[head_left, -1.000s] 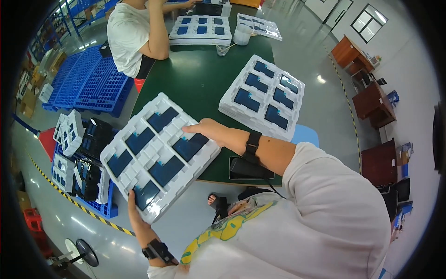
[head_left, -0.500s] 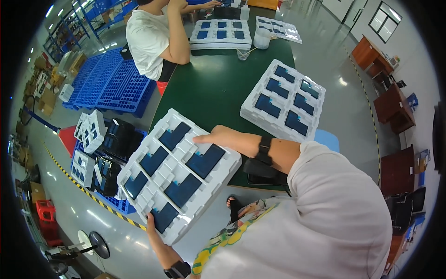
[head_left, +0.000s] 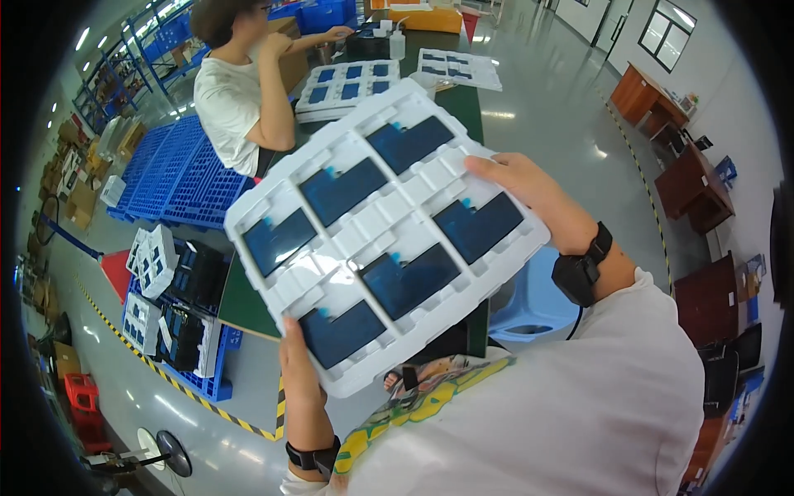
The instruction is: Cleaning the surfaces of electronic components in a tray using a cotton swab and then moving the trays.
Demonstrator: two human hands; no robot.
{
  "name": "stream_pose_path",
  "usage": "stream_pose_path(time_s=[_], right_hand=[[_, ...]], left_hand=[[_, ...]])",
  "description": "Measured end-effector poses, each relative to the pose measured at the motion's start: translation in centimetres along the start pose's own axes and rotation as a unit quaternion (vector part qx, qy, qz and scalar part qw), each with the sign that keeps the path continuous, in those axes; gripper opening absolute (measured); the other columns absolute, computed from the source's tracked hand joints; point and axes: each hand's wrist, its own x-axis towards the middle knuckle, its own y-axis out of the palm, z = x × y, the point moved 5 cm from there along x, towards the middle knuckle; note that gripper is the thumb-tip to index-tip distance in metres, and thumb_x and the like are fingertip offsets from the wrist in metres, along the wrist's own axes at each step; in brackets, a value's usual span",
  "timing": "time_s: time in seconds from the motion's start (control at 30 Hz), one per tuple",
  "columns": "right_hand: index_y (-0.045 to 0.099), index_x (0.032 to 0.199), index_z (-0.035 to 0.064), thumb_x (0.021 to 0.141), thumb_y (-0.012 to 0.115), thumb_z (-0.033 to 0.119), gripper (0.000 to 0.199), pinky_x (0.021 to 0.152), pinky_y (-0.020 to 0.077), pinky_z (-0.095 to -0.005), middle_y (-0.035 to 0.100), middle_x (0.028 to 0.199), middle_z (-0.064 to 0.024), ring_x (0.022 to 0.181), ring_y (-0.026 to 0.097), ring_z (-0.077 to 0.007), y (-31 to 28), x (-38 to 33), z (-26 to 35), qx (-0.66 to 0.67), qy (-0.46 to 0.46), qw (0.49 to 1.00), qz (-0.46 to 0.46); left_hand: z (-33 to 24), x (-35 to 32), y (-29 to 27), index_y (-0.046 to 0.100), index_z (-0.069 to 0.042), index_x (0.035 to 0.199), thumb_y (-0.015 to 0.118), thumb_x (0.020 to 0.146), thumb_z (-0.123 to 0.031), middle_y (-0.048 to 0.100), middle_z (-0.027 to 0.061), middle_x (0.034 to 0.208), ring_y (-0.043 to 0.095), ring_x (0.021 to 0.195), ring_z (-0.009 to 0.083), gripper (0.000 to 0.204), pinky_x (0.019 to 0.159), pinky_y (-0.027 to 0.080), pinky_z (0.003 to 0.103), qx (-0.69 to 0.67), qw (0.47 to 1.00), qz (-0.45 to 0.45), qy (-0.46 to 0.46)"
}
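Between my two hands is a white plastic tray (head_left: 331,250), tilted and raised over the green table. Several dark blue, notched flat panels (head_left: 343,190) lie in its pockets, each with a small light-blue tab. My left hand (head_left: 299,360) grips the tray's near left edge, thumb on top. My right hand (head_left: 521,186) clasps the far right edge, its thumb over the rim and the other fingers hidden below. The tray covers much of the green table (head_left: 248,298).
Across the table sits a person in a white shirt (head_left: 236,107), beside another tray stack (head_left: 310,112). A flat tray (head_left: 488,78) lies at the far right. A blue stool (head_left: 529,306) is by my right arm. Left are blue pallets (head_left: 174,174) and a loaded pallet (head_left: 219,384).
The tray has risen toward me and swung right over the table, held by both hands. It now hides where the right-hand tray stack stood.
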Motion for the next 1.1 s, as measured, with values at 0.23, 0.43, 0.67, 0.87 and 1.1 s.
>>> stream_pose_path(time_s=[0.23,0.43,0.67,0.87,1.1], right_hand=[[0.066,0.089,-0.007,0.073,0.066,0.053,0.062,0.064,0.0491,-0.0277,0.066,0.084,-0.0144,0.07,0.063,-0.0182,-12.6,9.3,-5.5,-0.105,-0.013,0.994,0.01],[0.064,0.096,-0.0082,0.079,0.062,0.049,0.06,0.067,0.0485,-0.0276,0.065,0.088,-0.0138,0.075,0.062,-0.0168,-13.7,15.0,-11.5,-0.103,0.034,0.983,0.15],[0.06,0.088,-0.0085,0.077,0.061,0.053,0.063,0.083,0.0423,-0.0406,0.057,0.09,-0.0227,0.089,0.055,-0.0333,-15.1,14.9,-4.8,-0.534,-0.43,0.691,-0.228],[0.062,0.096,0.004,0.08,0.061,0.044,0.043,0.086,0.0397,-0.0404,0.054,0.103,-0.0172,0.1,0.048,-0.0358,-28.3,8.0,3.5,-0.412,-0.479,0.625,-0.458],[0.062,0.096,0.0011,0.081,0.057,0.047,0.048,0.081,0.0422,-0.0425,0.057,0.093,-0.0174,0.093,0.053,-0.0295,-46.3,6.1,2.9,-0.339,-0.335,0.634,-0.609]], left_hand=[[5.4,2.3,12.4,0.055,0.008,0.101,0.051,0.089,-0.046,0.058,0.0097,0.092,0.053,0.083,0.0136,0.055,0.075,0.042,0.026,0.192,0.98,0.002,-0.056],[8.3,0.2,17.3,0.058,0.007,0.077,0.052,0.086,-0.05,0.055,0.0094,0.063,0.052,0.051,0.0136,0.059,0.046,0.041,0.027,0.343,0.931,-0.057,-0.107],[11.3,1.9,16.9,0.054,0.018,0.087,0.045,0.081,-0.063,0.058,0.02,0.068,0.062,0.051,0.0269,0.082,0.038,0.051,0.033,0.35,0.921,-0.045,-0.163],[12.2,1.2,17.7,0.053,0.018,0.083,0.045,0.079,-0.067,0.058,0.0207,0.068,0.062,0.053,0.0297,0.085,0.039,0.053,0.036,0.248,0.962,-0.046,-0.105],[14.0,2.5,16.4,0.054,0.015,0.086,0.051,0.075,-0.068,0.058,0.0179,0.071,0.062,0.057,0.0273,0.084,0.041,0.051,0.036,0.22,0.969,-0.081,-0.073]])
